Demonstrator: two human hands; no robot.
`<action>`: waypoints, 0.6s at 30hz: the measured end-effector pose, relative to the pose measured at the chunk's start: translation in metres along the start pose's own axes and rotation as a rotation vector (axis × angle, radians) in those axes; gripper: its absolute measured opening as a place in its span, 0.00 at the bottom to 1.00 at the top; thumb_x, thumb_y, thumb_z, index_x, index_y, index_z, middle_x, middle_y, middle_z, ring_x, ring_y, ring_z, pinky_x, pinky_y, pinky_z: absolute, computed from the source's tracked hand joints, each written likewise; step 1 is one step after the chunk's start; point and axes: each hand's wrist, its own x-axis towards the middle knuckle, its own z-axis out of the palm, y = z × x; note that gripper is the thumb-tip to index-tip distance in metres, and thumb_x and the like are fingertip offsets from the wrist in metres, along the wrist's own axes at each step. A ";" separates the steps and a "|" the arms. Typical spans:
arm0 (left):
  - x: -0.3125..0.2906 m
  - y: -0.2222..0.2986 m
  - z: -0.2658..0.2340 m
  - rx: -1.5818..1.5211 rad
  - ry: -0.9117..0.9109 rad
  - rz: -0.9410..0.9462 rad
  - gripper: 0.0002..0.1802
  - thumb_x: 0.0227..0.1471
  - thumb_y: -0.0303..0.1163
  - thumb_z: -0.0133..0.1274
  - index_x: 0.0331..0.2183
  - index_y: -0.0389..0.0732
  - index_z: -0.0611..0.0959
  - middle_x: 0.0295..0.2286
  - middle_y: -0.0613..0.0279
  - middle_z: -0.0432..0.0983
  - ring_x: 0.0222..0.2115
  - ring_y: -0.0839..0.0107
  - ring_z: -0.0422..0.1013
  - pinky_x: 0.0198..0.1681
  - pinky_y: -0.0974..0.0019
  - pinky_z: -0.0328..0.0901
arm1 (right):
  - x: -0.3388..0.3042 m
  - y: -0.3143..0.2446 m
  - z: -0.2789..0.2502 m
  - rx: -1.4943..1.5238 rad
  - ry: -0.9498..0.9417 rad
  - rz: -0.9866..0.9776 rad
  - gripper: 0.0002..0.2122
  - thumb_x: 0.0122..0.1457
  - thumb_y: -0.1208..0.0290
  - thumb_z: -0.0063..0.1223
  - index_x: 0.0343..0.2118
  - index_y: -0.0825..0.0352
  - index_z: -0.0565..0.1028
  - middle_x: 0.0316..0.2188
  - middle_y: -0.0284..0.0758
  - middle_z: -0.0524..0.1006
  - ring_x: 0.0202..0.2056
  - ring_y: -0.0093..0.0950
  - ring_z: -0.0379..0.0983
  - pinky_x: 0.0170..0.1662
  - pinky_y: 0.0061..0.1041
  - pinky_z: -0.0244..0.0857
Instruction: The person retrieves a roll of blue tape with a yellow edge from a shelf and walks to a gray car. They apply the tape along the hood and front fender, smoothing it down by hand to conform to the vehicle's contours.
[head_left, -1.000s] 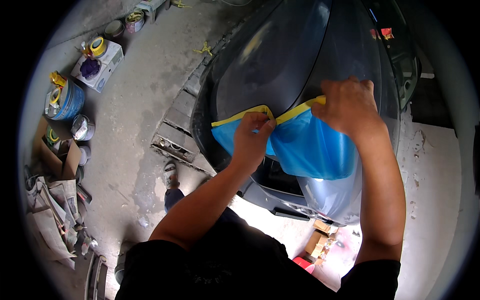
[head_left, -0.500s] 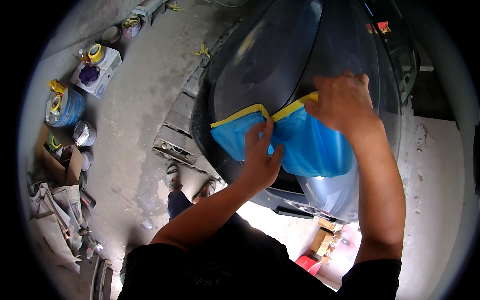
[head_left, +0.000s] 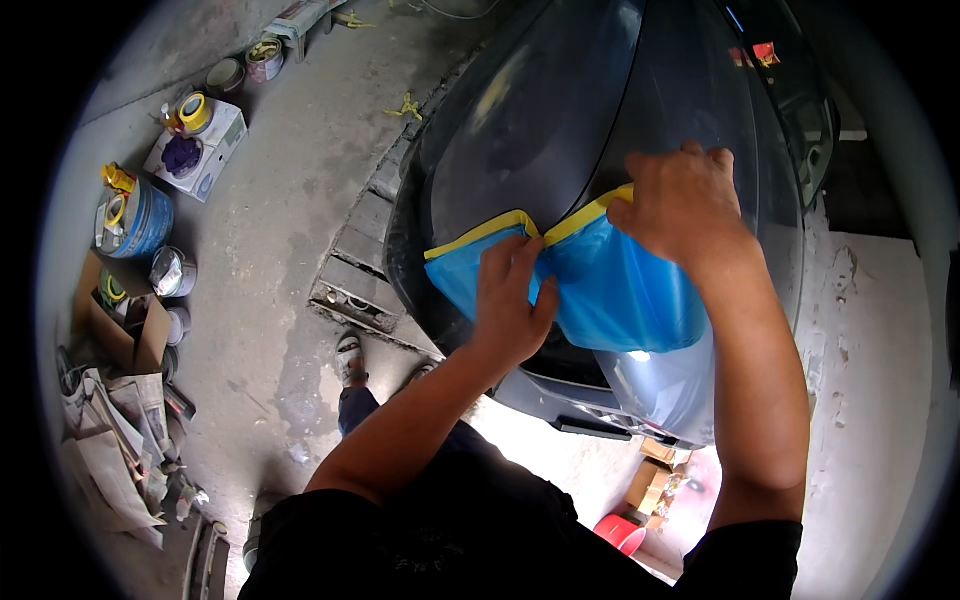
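A blue plastic masking film (head_left: 630, 290) hangs across the dark grey car panel (head_left: 540, 130). Yellow masking tape (head_left: 470, 238) runs along its upper edge and dips to a notch at the panel seam. My left hand (head_left: 512, 300) lies on the film just below that notch, fingers stretched out and fingertips at the tape. Up on the right, my right hand (head_left: 685, 205) is closed with bent fingers on the tape's upper right end. The tape's tip is hidden under that hand.
On the left floor stand a blue bucket (head_left: 150, 220), a white box (head_left: 215, 150) bearing a tape roll, and a cardboard box (head_left: 150, 335) beside paper sheets (head_left: 110, 480). A floor grate (head_left: 355, 255) runs beside the car. A red container (head_left: 620, 535) sits lower right.
My left hand has slid slightly left and up along the film, off the notch. My right hand stays nearly where it was on the tape.
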 end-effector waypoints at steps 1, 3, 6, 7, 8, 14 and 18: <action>0.000 0.000 -0.002 -0.014 -0.017 0.008 0.27 0.56 0.26 0.55 0.57 0.34 0.72 0.51 0.45 0.66 0.51 0.49 0.66 0.54 0.53 0.63 | 0.000 0.001 0.001 -0.005 0.010 -0.005 0.15 0.59 0.53 0.60 0.38 0.60 0.85 0.34 0.37 0.84 0.46 0.35 0.76 0.57 0.47 0.61; -0.002 0.004 -0.003 -0.028 -0.043 -0.038 0.27 0.56 0.26 0.55 0.57 0.34 0.72 0.51 0.44 0.65 0.51 0.49 0.66 0.54 0.53 0.63 | 0.000 0.002 0.003 0.004 0.008 -0.002 0.15 0.59 0.54 0.60 0.38 0.61 0.85 0.34 0.37 0.83 0.47 0.35 0.76 0.58 0.48 0.61; -0.005 0.002 0.001 -0.023 -0.029 -0.035 0.29 0.54 0.26 0.56 0.57 0.33 0.71 0.51 0.44 0.65 0.51 0.49 0.65 0.54 0.52 0.62 | 0.000 0.001 0.004 -0.006 0.022 0.006 0.15 0.60 0.54 0.59 0.39 0.61 0.84 0.35 0.37 0.83 0.48 0.36 0.76 0.59 0.49 0.60; -0.004 0.003 0.002 -0.020 -0.017 -0.023 0.29 0.54 0.26 0.56 0.58 0.32 0.71 0.51 0.43 0.64 0.51 0.49 0.65 0.54 0.52 0.62 | 0.000 0.001 0.004 -0.014 0.028 0.010 0.15 0.60 0.54 0.59 0.40 0.61 0.84 0.35 0.37 0.83 0.48 0.36 0.76 0.59 0.50 0.60; -0.003 0.004 0.003 0.010 -0.018 0.039 0.30 0.53 0.26 0.56 0.58 0.32 0.70 0.52 0.44 0.64 0.51 0.49 0.64 0.54 0.51 0.61 | 0.000 0.002 0.003 -0.014 0.018 0.007 0.16 0.60 0.54 0.58 0.40 0.61 0.84 0.35 0.38 0.83 0.48 0.36 0.76 0.60 0.50 0.59; 0.002 0.015 0.010 0.146 -0.034 0.127 0.35 0.51 0.28 0.57 0.60 0.31 0.69 0.52 0.44 0.63 0.51 0.49 0.62 0.54 0.47 0.57 | -0.001 0.010 0.004 0.031 0.051 -0.034 0.17 0.62 0.53 0.56 0.42 0.61 0.83 0.36 0.38 0.83 0.49 0.37 0.75 0.61 0.50 0.58; 0.003 0.016 0.013 0.193 -0.015 0.107 0.36 0.51 0.30 0.57 0.60 0.31 0.68 0.52 0.44 0.62 0.53 0.48 0.60 0.56 0.45 0.55 | 0.001 0.012 0.003 0.053 0.070 -0.054 0.16 0.62 0.55 0.56 0.42 0.62 0.83 0.35 0.38 0.83 0.49 0.36 0.75 0.61 0.51 0.59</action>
